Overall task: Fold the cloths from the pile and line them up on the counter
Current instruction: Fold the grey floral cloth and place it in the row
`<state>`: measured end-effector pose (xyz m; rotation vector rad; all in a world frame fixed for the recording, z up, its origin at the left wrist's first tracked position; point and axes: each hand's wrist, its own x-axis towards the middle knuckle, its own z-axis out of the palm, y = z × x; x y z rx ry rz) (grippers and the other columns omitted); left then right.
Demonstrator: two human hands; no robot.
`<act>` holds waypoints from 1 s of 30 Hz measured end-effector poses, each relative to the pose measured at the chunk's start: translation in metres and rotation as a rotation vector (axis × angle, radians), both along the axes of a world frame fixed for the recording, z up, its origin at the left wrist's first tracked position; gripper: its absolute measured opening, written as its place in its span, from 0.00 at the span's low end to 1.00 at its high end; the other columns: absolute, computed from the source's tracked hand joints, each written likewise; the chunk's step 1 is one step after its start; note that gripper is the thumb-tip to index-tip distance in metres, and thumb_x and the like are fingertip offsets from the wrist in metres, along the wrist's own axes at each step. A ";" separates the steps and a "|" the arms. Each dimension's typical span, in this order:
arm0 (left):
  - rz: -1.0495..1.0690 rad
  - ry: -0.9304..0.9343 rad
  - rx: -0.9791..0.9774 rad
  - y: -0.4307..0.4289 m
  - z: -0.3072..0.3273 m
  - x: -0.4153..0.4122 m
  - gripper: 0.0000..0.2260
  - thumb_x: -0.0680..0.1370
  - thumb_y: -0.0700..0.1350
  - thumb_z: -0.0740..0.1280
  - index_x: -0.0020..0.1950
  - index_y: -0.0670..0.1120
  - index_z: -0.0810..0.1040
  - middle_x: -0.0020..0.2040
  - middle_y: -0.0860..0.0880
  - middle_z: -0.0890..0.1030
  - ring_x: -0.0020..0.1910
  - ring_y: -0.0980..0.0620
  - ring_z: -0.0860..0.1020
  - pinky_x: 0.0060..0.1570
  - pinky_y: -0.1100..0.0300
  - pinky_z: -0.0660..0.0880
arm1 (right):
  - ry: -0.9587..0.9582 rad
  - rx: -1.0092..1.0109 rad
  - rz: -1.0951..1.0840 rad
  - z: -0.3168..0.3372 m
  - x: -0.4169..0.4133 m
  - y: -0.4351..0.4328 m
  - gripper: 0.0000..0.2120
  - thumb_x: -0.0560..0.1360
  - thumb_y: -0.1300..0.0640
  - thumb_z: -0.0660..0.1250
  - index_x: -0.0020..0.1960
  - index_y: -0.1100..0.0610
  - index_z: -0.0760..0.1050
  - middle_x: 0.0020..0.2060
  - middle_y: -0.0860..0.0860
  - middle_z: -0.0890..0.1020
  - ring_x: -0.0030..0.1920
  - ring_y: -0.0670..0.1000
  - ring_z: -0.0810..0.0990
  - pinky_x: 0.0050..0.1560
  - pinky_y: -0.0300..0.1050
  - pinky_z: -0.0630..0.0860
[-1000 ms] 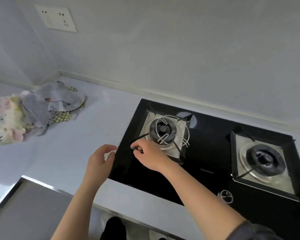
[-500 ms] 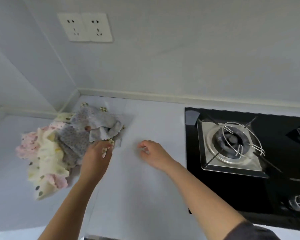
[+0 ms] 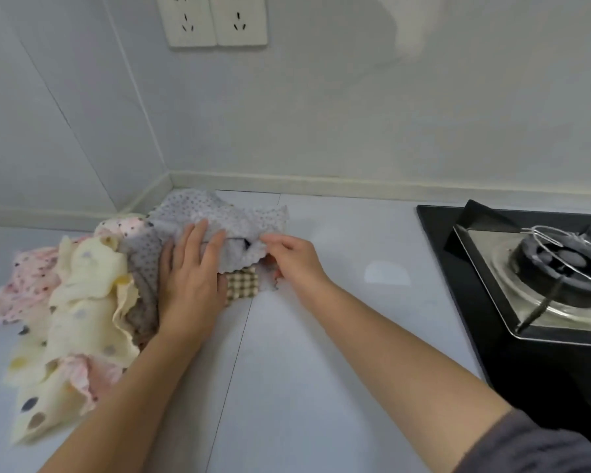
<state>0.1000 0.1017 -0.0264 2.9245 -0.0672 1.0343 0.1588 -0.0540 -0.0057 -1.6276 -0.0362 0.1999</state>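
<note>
Grey sleeve: at the near right edge, on the right forearm.
Pale worktop: smooth, with a thin seam running away from the person, under the hands.
Pile of cloths: heaped on the left of the worktop. Its long axis runs from near left to far right, towards the wall corner.
Cream spotted cloth: rumpled at the near end of the pile, lying over a pink spotted cloth.
Left hand: palm down on the pile's right side, fingers straight and slightly apart, pressing the grey dotted cloth.
Checked cloth: brown and cream, flat, showing between the two hands from under the grey dotted cloth.
Right hand: just right of the left hand, fingers curled and pinching the grey dotted cloth's scalloped edge.
Grey dotted cloth: crumpled on top at the pile's far end, lying left to right, with its free corner pointing right towards the gas hob.
Gas hob: black glass, on the right and well apart from the pile, with one burner under a wire stand.
Sockets: two white ones on the far wall.
</note>
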 end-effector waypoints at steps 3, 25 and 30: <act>0.003 -0.025 0.033 0.002 -0.001 -0.003 0.28 0.69 0.37 0.69 0.69 0.42 0.69 0.71 0.40 0.67 0.71 0.39 0.63 0.69 0.41 0.58 | -0.027 0.179 -0.120 0.008 -0.013 -0.020 0.06 0.76 0.60 0.67 0.50 0.59 0.82 0.47 0.52 0.83 0.51 0.51 0.82 0.57 0.45 0.78; -0.361 0.198 -0.286 -0.113 -0.017 -0.065 0.10 0.78 0.44 0.65 0.58 0.47 0.79 0.61 0.50 0.77 0.61 0.48 0.73 0.62 0.49 0.67 | -0.247 -0.094 -0.114 -0.004 -0.130 -0.136 0.25 0.72 0.74 0.55 0.61 0.54 0.77 0.41 0.54 0.79 0.22 0.41 0.72 0.24 0.33 0.67; -0.384 0.008 -0.428 -0.115 -0.008 -0.072 0.06 0.78 0.38 0.62 0.43 0.48 0.74 0.39 0.52 0.77 0.39 0.50 0.75 0.40 0.55 0.69 | -0.241 0.066 -0.165 -0.012 -0.116 -0.147 0.23 0.73 0.74 0.56 0.59 0.55 0.78 0.39 0.53 0.81 0.30 0.46 0.77 0.29 0.36 0.72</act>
